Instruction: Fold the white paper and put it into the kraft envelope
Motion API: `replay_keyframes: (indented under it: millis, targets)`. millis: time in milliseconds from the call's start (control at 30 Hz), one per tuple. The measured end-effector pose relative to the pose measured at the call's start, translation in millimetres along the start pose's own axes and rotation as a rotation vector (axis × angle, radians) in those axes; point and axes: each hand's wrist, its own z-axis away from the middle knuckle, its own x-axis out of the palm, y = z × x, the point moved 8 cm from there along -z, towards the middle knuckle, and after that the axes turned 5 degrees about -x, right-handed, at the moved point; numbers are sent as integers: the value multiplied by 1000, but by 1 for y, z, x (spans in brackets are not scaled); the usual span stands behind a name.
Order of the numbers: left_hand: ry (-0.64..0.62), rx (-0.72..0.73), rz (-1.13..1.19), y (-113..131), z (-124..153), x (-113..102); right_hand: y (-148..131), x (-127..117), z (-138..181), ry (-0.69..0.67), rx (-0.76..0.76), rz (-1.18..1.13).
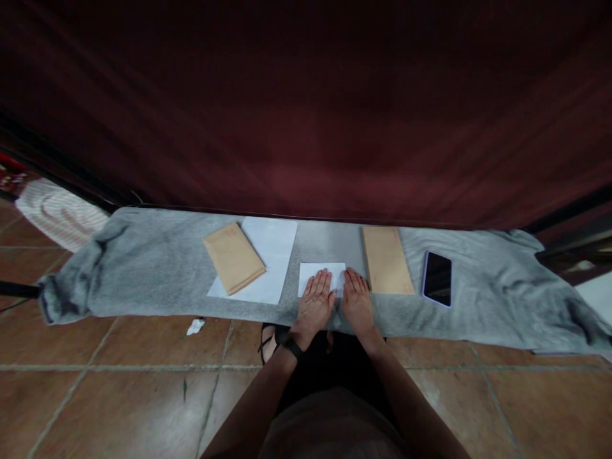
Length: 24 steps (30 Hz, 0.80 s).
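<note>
1. White paper rectangle (pixel 338 275), one: flat on the bench (pixel 157 268), under a grey cloth cover, directly ahead of the person. Long axis runs left to right, square to the forearms; whether it is folded cannot be told.
2. Left hand (pixel 313 306), dark band at wrist: palm down, fingers extended across the paper's middle. Grip unclosed, holding nothing; the nearer hand, lying over the piece.
3. Right hand (pixel 357 307): palm down, fingers straight, at the paper's right edge. Grip likewise unclosed, nothing grasped.
4. Brown envelope (pixel 388 261), right: just beside the right hand, long axis pointing away from the person, crosswise to the paper's; contact with the fingers unclear.
5. Brown envelope stack (pixel 234 258), left: tilted, resting partly on white sheets (pixel 275 248), apart from the left hand.
6. Smartphone (pixel 437 278): dark screen up, right of the single envelope.
</note>
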Motion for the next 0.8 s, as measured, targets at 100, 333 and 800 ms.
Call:
replay_keyframes:
  millis: [100,333,800]
  targets:
    - [9,-58,-19,-17,-1,-1,-2,-4,-2,25,-3,-13]
    - [-17,-93,-45,-29,-1,-1,-39,-5,-9,-77,-220,-82]
    - [109,-270,98,-57,-3,-13,-19,0,-4,-32,-93,37]
